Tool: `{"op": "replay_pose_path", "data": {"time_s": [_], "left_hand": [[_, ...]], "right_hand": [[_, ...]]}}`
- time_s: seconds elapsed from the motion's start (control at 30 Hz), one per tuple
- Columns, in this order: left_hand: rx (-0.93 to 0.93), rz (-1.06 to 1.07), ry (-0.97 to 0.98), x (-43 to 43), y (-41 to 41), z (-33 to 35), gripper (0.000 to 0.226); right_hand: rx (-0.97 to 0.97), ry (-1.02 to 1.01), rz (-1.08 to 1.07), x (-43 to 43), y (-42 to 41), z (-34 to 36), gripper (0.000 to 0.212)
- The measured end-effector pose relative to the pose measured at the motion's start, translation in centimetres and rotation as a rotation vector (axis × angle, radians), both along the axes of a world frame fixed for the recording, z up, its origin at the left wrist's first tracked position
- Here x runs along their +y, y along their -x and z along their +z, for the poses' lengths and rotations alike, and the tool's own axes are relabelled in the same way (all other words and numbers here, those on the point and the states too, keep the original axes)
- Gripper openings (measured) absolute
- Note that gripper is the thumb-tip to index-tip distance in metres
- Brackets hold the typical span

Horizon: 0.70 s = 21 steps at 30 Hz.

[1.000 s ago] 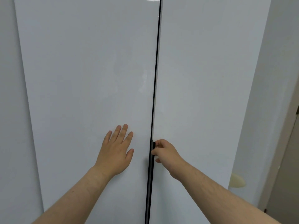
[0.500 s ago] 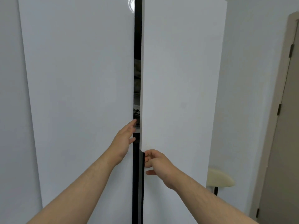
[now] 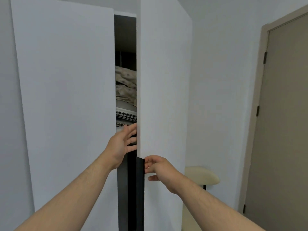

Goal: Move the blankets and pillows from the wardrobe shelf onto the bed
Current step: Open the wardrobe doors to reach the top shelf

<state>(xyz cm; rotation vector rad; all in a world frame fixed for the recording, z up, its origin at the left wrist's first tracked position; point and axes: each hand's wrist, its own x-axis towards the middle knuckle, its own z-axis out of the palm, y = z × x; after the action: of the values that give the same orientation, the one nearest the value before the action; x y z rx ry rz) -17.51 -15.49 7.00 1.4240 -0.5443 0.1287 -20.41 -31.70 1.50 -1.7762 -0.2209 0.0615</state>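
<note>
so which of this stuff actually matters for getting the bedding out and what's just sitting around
Part of the job:
- white right wardrobe door, swung partly open
- black handle strip on its edge, right hand on it
- left hand in the gap
- beige spotted blanket
- houndstooth folded bedding

Just there:
- cream padded stool
- taupe room door

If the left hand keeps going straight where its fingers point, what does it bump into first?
Probably the inner edge of the right wardrobe door. The left hand points up and right into the gap, fingertips already at that edge. Depth is unclear; it might slip behind toward the houndstooth bedding.
</note>
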Motion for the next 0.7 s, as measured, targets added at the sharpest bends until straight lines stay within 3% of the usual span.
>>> {"op": "replay_pose_path", "data": {"time_s": [0.5, 0.7], "left_hand": [[-0.145, -0.236, -0.071, -14.2, 7.9, -0.6, 0.049], [-0.335, -0.256, -0.267, -20.8, 9.4, -1.7, 0.051]], "right_hand": [[-0.056, -0.014, -0.234, -14.7, 10.4, -0.6, 0.032], [-0.057, -0.01, -0.382, -20.1, 12.5, -0.7, 0.045]]}}
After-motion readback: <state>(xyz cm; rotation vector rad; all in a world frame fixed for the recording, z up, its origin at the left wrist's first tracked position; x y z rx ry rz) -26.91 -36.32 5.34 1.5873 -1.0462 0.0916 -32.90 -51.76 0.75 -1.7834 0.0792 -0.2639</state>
